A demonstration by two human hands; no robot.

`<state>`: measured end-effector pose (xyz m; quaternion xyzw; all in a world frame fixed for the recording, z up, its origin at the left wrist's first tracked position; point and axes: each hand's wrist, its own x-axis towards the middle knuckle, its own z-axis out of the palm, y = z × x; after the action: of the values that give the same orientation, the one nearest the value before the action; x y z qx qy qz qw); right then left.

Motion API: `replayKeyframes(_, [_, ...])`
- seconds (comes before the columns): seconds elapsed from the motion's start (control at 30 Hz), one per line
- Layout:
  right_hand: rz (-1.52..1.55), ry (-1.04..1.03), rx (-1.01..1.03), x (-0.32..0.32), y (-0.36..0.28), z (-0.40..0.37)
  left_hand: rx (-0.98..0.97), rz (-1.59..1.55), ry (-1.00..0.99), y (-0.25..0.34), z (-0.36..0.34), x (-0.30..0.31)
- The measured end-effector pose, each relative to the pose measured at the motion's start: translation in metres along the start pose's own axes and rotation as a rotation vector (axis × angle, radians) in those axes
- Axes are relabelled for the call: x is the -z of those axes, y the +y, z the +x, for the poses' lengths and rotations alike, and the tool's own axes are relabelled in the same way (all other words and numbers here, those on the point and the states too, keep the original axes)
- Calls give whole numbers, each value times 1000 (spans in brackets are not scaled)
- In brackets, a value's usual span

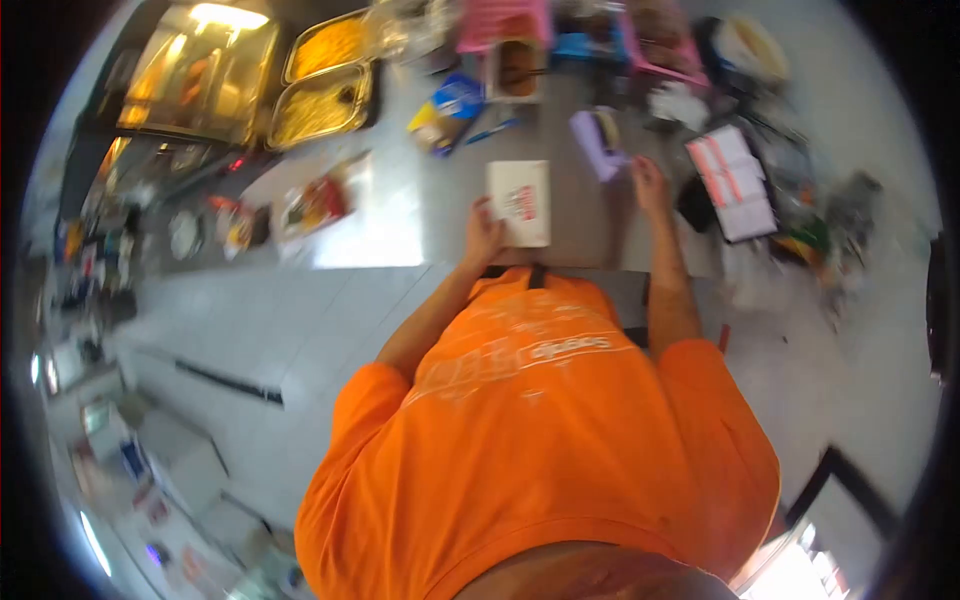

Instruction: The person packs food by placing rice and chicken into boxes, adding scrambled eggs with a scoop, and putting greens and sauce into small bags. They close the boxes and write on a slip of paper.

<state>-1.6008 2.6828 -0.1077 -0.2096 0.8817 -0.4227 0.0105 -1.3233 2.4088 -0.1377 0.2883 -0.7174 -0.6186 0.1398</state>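
A flat white packet with red print [519,204] lies at the front part of the metal counter. My left hand [485,232] is closed on its lower left edge. My right hand [649,183] is up off to the right, close to a purple object [597,145]; its fingers look curled but are blurred, and I cannot make out anything in them. Right of that hand is a stack of white packets with orange-red stripes [730,183]. A blue pen [491,131] lies behind the white packet, beside a blue and yellow bag [448,112].
Trays of yellow food [320,105] stand at the back left, near a glass-fronted case [200,75]. Pink baskets [482,24] and a dark-filled container [516,70] line the back. Wrapped food [318,205] lies to the left, plastic bags [850,215] to the far right.
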Motion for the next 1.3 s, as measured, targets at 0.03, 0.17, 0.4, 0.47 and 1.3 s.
replayKeyframes(0.03, [74, -32, -189, -8, -15, -2, 92, 4, 63, 27, -4, 7])
replayKeyframes(0.17, [268, -247, -641, -19, 4, 25, 110, 151, 400, 37, 24, 93])
replayKeyframes(0.4, [687, -228, -762, -7, -22, 10, 38, 456, 1046, -21, 48, 354])
replayKeyframes(0.47, [779, -170, -814, -13, -25, 9, 169, 322, 1124, -25, 42, 399])
replayKeyframes(1.3, [139, 430, 278, -282, -355, 3, 22, 315, 612, -84, 61, 502])
